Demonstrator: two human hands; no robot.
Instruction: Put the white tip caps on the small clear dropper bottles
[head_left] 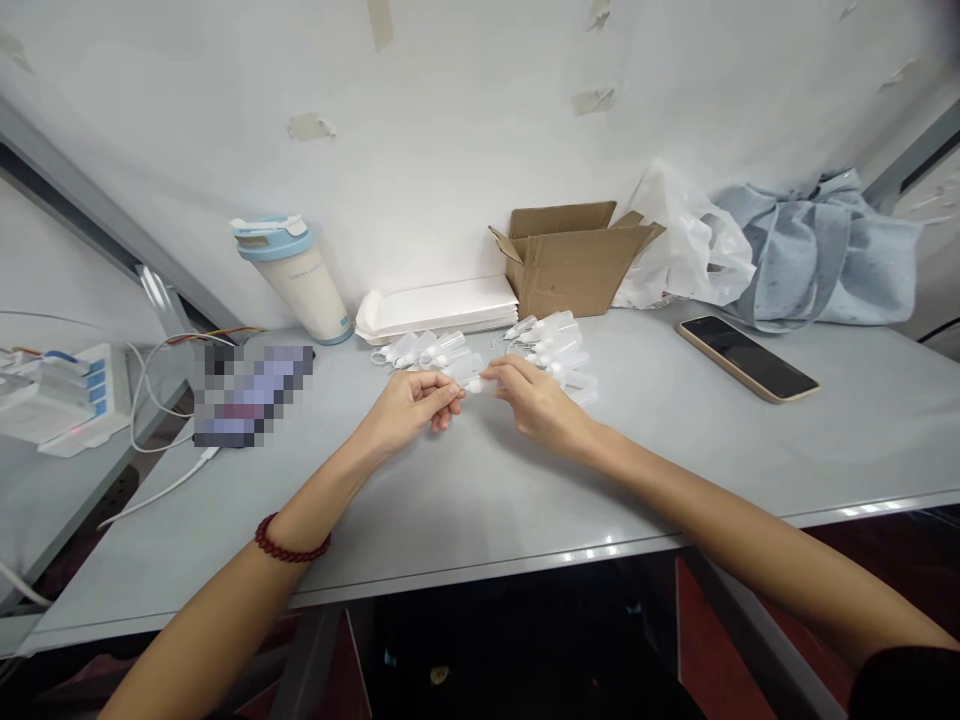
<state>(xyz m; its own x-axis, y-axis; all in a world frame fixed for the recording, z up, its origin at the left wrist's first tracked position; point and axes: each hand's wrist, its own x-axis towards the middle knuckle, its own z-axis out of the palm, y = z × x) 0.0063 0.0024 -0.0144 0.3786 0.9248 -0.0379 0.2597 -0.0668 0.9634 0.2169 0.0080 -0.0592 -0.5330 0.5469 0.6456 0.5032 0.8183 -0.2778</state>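
Between my hands, just above the grey table, is a small translucent needle-tip bottle [472, 384] with a white cap part. My left hand [424, 402] pinches its left end between thumb and fingers. At its right end, the closed fingers of my right hand [541, 402] grip it and partly hide it. Several similar bottles lie behind my hands, in a left group [420, 349] and a right group [559, 345]. Thin tips stick out from some of them toward the left.
Behind the bottles lie a stack of white flat boxes [442, 303] and an open cardboard box [574, 265]. A tumbler [304, 285] and a blurred phone [255, 400] are left. Another phone [750, 358], a plastic bag [686, 245] and a cloth bag [832, 255] are right.
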